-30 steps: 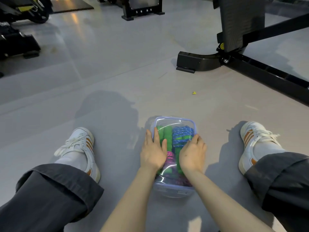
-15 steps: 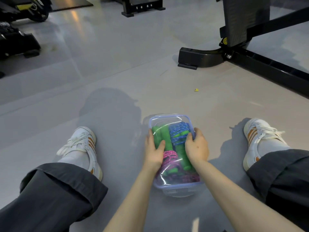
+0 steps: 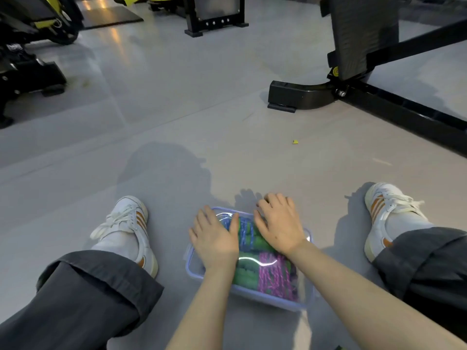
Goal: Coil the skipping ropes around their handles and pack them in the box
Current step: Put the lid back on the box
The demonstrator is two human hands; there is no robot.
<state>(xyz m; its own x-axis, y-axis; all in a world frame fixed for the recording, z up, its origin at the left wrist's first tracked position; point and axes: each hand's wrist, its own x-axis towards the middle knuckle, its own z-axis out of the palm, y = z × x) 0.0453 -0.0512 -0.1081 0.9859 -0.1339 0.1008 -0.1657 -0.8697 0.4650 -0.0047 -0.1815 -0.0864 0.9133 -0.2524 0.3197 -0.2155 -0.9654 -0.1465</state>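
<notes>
**Ropes packed, lid being pressed down**

You are sitting on the grey floor (image 3: 177, 127) with the box (image 3: 265, 298) lying between your outstretched legs, and the job is looking nearly finished. Both hands are lying flat on the lid (image 3: 250, 260). Your left hand (image 3: 214, 239) is pressing its near-left part with fingers straight and spread, gripping nothing. Your right hand (image 3: 278, 223) is pressing the far-right part the same way, its fingertips reaching the far rim.

Through the lid the ropes are showing as wound bundles: a blue rope (image 3: 243, 232) towards the far end and a pink rope (image 3: 274, 276) towards the near end, wrapped around green handles (image 3: 246, 272). Judging from this, the coiling and packing are done, and what is remaining is seating the lid all round. Whether it is snapped shut you cannot tell from here. A green scrap (image 3: 338, 347) at the bottom edge of view is too cropped to name.

The box is clear, thin-walled plastic, rectangular with rounded corners and a pale violet-blue rim, and its glossy lid is throwing glare. The ropes are looking braided and nubbly, the handles soft and foam-like. The floor is looking smooth and faintly reflective.
</notes>
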